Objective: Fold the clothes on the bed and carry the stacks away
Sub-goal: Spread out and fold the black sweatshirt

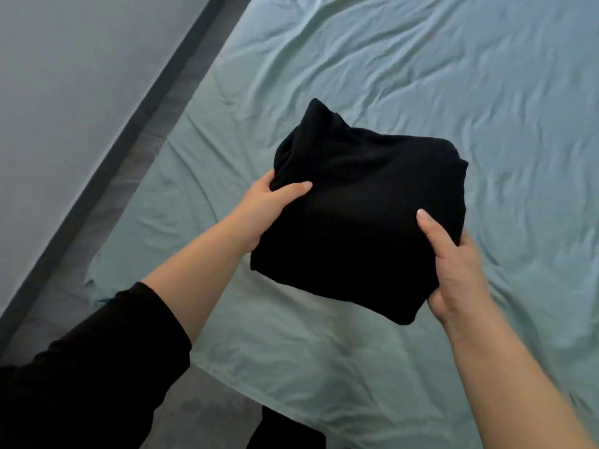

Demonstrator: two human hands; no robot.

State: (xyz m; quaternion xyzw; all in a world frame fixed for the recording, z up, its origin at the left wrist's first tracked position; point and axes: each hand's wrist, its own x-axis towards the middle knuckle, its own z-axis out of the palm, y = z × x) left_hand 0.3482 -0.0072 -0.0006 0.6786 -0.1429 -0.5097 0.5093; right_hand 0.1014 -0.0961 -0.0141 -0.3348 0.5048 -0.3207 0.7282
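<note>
Under both my hands spreads the wide bed in its wrinkled pale green sheet (pixel 421 76), which runs on far beyond my right hand and out ahead of my fingertips, so there is plenty of soft room on that side. Off past my left hand stands the plain grey wall (pixel 64 76), with a narrow strip of dark floor (pixel 142 137) between it and the sheet's loose edge; that gap looks tight, so I judge the way out is back toward me, not leftward. Between my hands is the black folded garment (pixel 356 215), a thick squarish bundle with one corner humped up on the far side. It seems lifted just clear of the sheet, though I cannot be sure. My left hand (pixel 265 209) grips its left edge, thumb on top and fingers tucked beneath; my right hand (pixel 453 264) clasps the near right corner the same way. To carry it well, I should hold it level, press evenly from both sides so the layers do not slide, and mind that raised corner, which could flop open.
</note>
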